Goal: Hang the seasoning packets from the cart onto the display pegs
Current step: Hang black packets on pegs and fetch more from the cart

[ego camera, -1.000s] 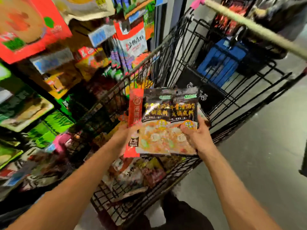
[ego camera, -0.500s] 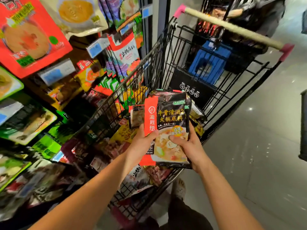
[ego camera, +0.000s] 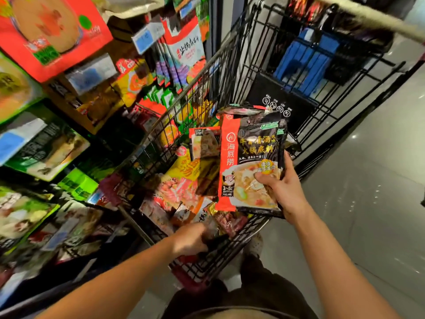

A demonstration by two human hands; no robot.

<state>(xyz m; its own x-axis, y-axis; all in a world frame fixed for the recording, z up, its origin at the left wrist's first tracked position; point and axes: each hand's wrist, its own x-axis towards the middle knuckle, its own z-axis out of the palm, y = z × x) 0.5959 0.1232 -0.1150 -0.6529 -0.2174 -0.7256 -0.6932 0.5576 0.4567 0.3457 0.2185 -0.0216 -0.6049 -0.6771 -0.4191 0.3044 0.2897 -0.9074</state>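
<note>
My right hand (ego camera: 284,192) grips a small stack of black-and-red seasoning packets (ego camera: 251,148) by its lower right corner, holding it upright above the black wire cart (ego camera: 226,56). My left hand (ego camera: 189,240) is down at the cart's near end, its fingers curled in among the loose packets (ego camera: 184,180) that fill the basket; what the fingers hold is hidden. To the left, the display (ego camera: 184,49) carries hanging rows of packets in red, green and yellow.
A blue crate (ego camera: 305,63) and dark goods sit beyond the cart's far end, under its handle bar (ego camera: 368,17). Grey shiny floor (ego camera: 368,180) lies open to the right. The cart stands tight against the display on the left.
My left hand has let go of the stack and dropped to the cart's near end. My right hand alone now holds the stack, which has been squared from a fan into one pile.
</note>
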